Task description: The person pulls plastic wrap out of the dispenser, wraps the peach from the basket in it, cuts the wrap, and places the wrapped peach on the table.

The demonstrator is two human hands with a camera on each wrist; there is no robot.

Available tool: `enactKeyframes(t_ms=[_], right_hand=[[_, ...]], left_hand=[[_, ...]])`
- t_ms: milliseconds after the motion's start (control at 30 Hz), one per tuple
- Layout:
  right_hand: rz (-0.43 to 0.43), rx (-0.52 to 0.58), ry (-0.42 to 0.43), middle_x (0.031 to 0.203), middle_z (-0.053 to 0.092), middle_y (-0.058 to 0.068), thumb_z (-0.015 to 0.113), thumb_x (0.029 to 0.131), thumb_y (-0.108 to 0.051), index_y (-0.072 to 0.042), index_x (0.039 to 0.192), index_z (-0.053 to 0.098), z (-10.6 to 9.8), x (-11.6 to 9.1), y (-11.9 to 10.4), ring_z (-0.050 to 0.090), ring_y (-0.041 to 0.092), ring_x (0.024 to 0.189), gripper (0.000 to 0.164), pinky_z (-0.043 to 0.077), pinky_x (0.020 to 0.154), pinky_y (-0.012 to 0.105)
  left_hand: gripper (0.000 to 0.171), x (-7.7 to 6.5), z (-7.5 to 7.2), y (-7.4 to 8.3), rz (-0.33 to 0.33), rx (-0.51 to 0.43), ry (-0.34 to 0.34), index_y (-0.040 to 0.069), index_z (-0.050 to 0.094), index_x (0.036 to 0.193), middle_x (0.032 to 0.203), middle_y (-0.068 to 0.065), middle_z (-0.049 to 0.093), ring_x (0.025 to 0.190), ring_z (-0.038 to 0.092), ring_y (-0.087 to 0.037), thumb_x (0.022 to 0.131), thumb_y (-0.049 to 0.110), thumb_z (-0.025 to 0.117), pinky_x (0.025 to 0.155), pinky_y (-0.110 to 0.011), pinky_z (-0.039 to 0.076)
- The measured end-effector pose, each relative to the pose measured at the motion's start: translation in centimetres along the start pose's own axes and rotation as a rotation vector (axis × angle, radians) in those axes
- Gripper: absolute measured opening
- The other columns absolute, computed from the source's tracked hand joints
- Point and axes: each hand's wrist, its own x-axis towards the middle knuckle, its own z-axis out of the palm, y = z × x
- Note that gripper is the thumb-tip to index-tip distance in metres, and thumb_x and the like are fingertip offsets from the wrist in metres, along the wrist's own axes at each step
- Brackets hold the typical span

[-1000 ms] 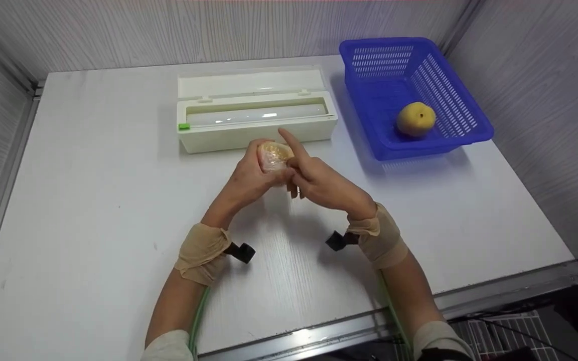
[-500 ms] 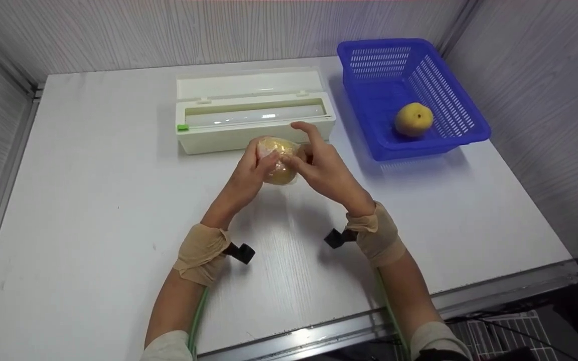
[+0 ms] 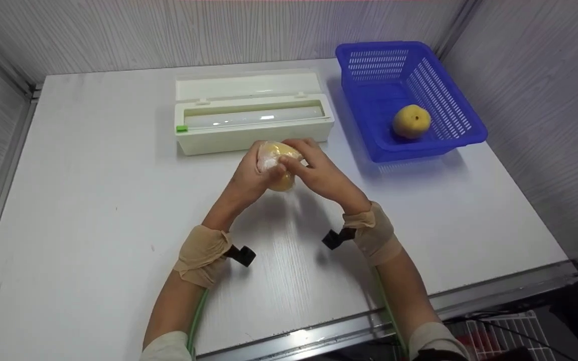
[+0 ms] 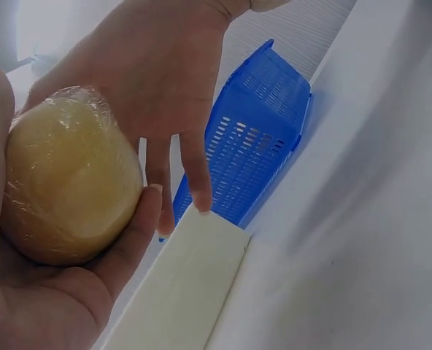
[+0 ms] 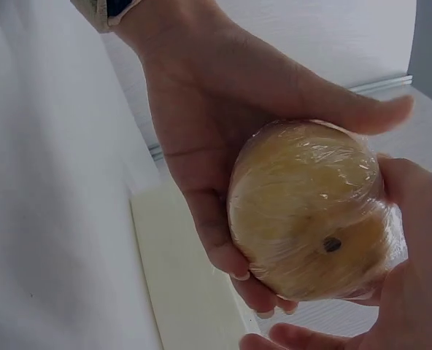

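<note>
A yellow peach [image 3: 282, 181] wrapped in clear cling film is held up between the two hands, in front of the white box. My left hand [image 3: 251, 173] cups it from the left, thumb across the near side; the left wrist view shows the peach [image 4: 70, 182] resting against its curled fingers. On the other side, my right hand [image 3: 321, 173] pinches the wrapped peach's edge with thumb and index finger. Its remaining fingers [image 4: 195, 171] extend past the fruit. In the right wrist view a dark stem spot shows through the wrinkled film on the peach [image 5: 303, 211].
Behind the hands stands a white cling film dispenser box [image 3: 254, 138], lid raised, roll [image 3: 254, 116] inside and a green slider [image 3: 182, 129] at its left end. A blue basket [image 3: 369, 135] at the back right contains another yellow peach [image 3: 412, 122].
My right index finger, raised earlier, has come down onto the wrapped peach. More of the peach shows than one second ago, as it has turned in the hands.
</note>
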Motion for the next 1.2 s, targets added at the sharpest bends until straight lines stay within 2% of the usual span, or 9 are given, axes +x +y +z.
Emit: enactKeyframes(t_ms=[133,233,367,600,767,833,1000,1067,1200], right_hand=[[-0.028,0.109,-0.027,0.133,0.045,0.01,0.04,0.091,-0.071,-0.018,0.144,0.047,0.3,0.1,0.1,0.049,0.021,0.113,0.076,0.045,0.095,0.039],[-0.041,0.2,-0.064,0.13,0.049,0.007,0.037,0.101,-0.057,-0.02,0.145,0.042,0.5,0.1,0.1,0.051,0.02,0.112,0.058,0.044,0.094,0.038],[-0.033,0.262,-0.092,0.126,0.05,0.006,0.035,0.107,-0.036,-0.023,0.147,0.037,0.7,0.1,0.0,0.051,0.018,0.113,0.043,0.041,0.099,0.035],[-0.031,0.365,-0.157,0.126,0.05,0.008,0.035,0.106,-0.031,-0.021,0.151,0.032,0.8,0.4,0.2,0.057,0.019,0.106,0.046,0.048,0.09,0.034],[-0.023,0.325,-0.175,0.129,0.052,0.006,0.035,0.105,-0.033,-0.024,0.151,0.031,0.7,0.4,0.3,0.058,0.019,0.105,0.047,0.048,0.087,0.036],[-0.022,0.3,-0.179,0.133,0.051,0.006,0.036,0.105,-0.046,-0.024,0.152,0.031,0.7,0.4,0.4,0.058,0.02,0.108,0.052,0.048,0.091,0.043],[-0.012,0.264,-0.197,0.144,0.045,0.007,0.036,0.105,-0.048,-0.025,0.152,0.03,0.7,0.3,0.5,0.056,0.025,0.119,0.053,0.044,0.098,0.062],[-0.008,0.258,-0.205,0.145,0.043,0.007,0.034,0.107,-0.037,-0.026,0.153,0.031,0.7,0.3,0.5,0.055,0.026,0.12,0.047,0.044,0.098,0.063],[0.002,0.253,-0.217,0.138,0.049,0.009,0.033,0.107,-0.035,-0.026,0.152,0.031,0.7,0.2,0.4,0.056,0.029,0.119,0.046,0.046,0.098,0.06]], left_hand=[[0.095,-0.1,0.4,0.0,0.019,0.035,0.096,0.008,0.045,0.133,0.114,-0.01,0.056,0.098,0.058,-0.02,0.075,0.082,0.056,0.08,-0.031,0.053],[0.076,-0.2,0.7,0.1,0.037,0.059,0.147,0.009,0.047,0.132,0.111,-0.009,0.057,0.094,0.058,-0.02,0.084,0.068,0.051,0.076,-0.031,0.052],[0.065,-0.3,1.0,0.1,0.056,0.089,0.195,0.008,0.048,0.13,0.109,-0.009,0.057,0.092,0.058,-0.019,0.087,0.057,0.048,0.072,-0.03,0.052],[0.063,-0.4,0.7,0.2,0.087,0.168,0.214,0.008,0.05,0.129,0.104,-0.009,0.06,0.087,0.059,-0.018,0.089,0.056,0.043,0.069,-0.03,0.051],[0.061,-0.5,0.0,0.1,0.127,0.232,0.198,0.009,0.051,0.128,0.102,-0.008,0.062,0.086,0.06,-0.017,0.092,0.057,0.042,0.067,-0.031,0.051],[0.06,-0.5,-0.2,0.1,0.146,0.242,0.188,0.01,0.051,0.129,0.103,-0.008,0.063,0.086,0.06,-0.016,0.092,0.056,0.043,0.068,-0.031,0.052],[0.056,-0.5,-0.8,0.1,0.172,0.263,0.173,0.01,0.051,0.13,0.104,-0.007,0.064,0.087,0.061,-0.016,0.094,0.052,0.046,0.071,-0.032,0.053],[0.056,-0.6,-1.0,0.2,0.167,0.278,0.175,0.01,0.051,0.13,0.105,-0.007,0.064,0.089,0.061,-0.016,0.094,0.052,0.046,0.072,-0.032,0.053],[0.055,-0.8,-1.5,0.3,0.153,0.302,0.185,0.009,0.05,0.13,0.106,-0.008,0.063,0.091,0.061,-0.016,0.095,0.051,0.047,0.075,-0.032,0.053]])
